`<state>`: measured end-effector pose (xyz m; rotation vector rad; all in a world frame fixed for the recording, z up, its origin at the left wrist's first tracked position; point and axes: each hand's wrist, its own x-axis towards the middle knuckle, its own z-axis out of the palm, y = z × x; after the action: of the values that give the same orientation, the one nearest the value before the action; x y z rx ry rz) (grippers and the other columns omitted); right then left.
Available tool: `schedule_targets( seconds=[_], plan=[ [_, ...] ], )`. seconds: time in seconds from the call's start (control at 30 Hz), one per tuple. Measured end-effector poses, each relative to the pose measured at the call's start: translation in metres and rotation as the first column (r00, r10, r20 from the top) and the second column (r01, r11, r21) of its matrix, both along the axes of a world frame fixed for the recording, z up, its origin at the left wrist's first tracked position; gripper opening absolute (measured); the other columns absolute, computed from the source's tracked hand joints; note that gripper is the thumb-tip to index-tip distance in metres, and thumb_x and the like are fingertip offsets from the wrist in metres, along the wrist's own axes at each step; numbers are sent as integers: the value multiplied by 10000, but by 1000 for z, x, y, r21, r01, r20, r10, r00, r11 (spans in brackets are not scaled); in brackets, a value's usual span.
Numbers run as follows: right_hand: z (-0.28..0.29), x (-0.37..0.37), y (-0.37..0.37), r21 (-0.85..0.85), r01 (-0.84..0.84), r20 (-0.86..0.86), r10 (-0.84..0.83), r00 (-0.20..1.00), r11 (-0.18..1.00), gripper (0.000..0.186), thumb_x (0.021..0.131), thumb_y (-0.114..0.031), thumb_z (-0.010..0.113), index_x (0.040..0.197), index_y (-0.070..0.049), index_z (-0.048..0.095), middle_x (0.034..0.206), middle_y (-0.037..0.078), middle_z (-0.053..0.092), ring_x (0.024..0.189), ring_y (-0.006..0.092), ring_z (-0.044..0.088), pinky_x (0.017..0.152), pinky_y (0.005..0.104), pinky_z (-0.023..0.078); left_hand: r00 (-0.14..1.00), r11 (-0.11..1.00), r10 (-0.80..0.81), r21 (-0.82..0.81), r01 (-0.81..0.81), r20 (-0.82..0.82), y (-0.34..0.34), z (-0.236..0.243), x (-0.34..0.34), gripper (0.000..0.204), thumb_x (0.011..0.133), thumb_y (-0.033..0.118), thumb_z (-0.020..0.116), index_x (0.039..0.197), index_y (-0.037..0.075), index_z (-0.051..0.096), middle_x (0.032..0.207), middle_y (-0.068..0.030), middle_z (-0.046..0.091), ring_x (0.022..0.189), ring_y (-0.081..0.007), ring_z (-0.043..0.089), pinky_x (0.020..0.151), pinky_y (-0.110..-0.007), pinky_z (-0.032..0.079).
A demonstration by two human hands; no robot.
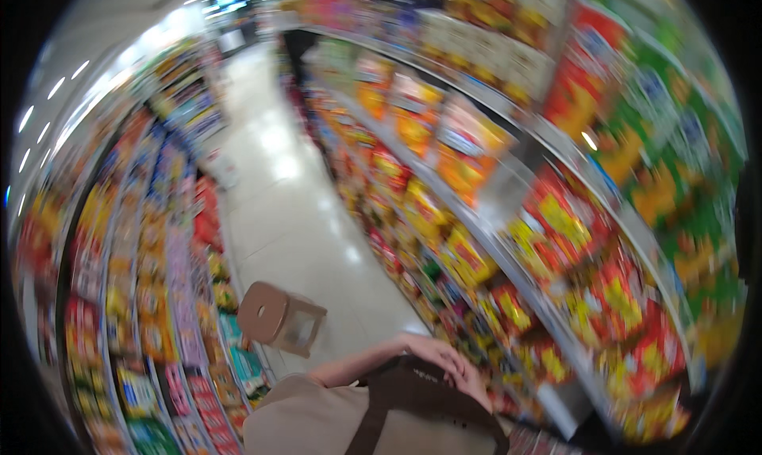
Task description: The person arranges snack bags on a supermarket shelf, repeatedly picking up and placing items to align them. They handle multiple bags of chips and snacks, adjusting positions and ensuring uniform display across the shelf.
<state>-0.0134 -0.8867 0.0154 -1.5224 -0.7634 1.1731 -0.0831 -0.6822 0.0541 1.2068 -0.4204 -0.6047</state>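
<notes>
In the head view my left hand (435, 356) rests at the lower middle with its fingers curled over my right hand (475, 387), whose fingers are hidden. Both are at the front of my dark brown apron (421, 395), over a beige top (309, 415). A brown plastic stool (262, 312) stands on the aisle floor to the left of my hands.
A long shelf unit (460, 201) of red, yellow, orange and green snack bags runs along the right, blurred. Another packed shelf unit (135, 240) lines the left. The pale tiled aisle (262, 209) leads away to further shelves at the far end.
</notes>
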Motion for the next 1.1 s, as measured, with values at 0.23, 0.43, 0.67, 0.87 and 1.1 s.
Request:
schedule_targets(
  seconds=[0.23, 0.43, 0.67, 0.87, 1.1],
  plan=[
    [25, -18, -39, -81, 302, 99, -294, 951, 950, 216, 1000, -141, 512, 1183, -42, 568, 764, 12, 612, 630, 81, 549, 584, 242, 465, 978, 992, -107, 50, 118, -178, -17, -18, 29, 352, 1014, 187, 523, 1324, 21, 532, 1167, -80, 629, 1117, -144, 559, 998, -301, 420],
    [8, -29, -95, -148, 698, 240, -659, 712, 700, 213, 991, -97, 506, 1169, -35, 604, 746, 16, 616, 667, 83, 570, 624, 252, 492, 993, 977, 58, 211, -36, -99, -50, -27, 60, 391, 961, 138, 605, 1325, 19, 521, 1264, -84, 595, 1152, -162, 560, 986, -316, 445],
    [19, 0, -122, 162, 919, 483, -841, 244, 360, 230, 932, -59, 573, 1154, -57, 634, 1110, 86, 615, 867, 129, 604, 699, 257, 504, 777, 747, 503, 262, -611, 379, -95, -6, 75, 476, 897, -3, 576, 1355, -12, 446, 1380, -161, 462, 1248, -260, 500, 968, -348, 473],
    [33, 35, -122, 162, 865, 650, -711, 269, 475, 282, 824, -118, 679, 1105, -132, 683, 1455, 220, 415, 1353, 388, 397, 1115, 426, 326, 682, 621, 512, 324, -714, 522, -119, -15, 86, 672, 869, -2, 597, 1463, -17, 282, 1487, -213, 337, 1333, -327, 415, 992, -390, 456],
    [29, 52, -130, 168, 825, 600, -720, 348, 539, 282, 824, -123, 671, 1105, -141, 689, 1446, 276, 414, 1376, 401, 377, 1096, 411, 352, 770, 648, 450, 428, -630, 452, -132, -21, 98, 732, 854, 20, 625, 1481, -29, 250, 1442, -254, 407, 1296, -361, 461, 1025, -399, 425]
  ],
)
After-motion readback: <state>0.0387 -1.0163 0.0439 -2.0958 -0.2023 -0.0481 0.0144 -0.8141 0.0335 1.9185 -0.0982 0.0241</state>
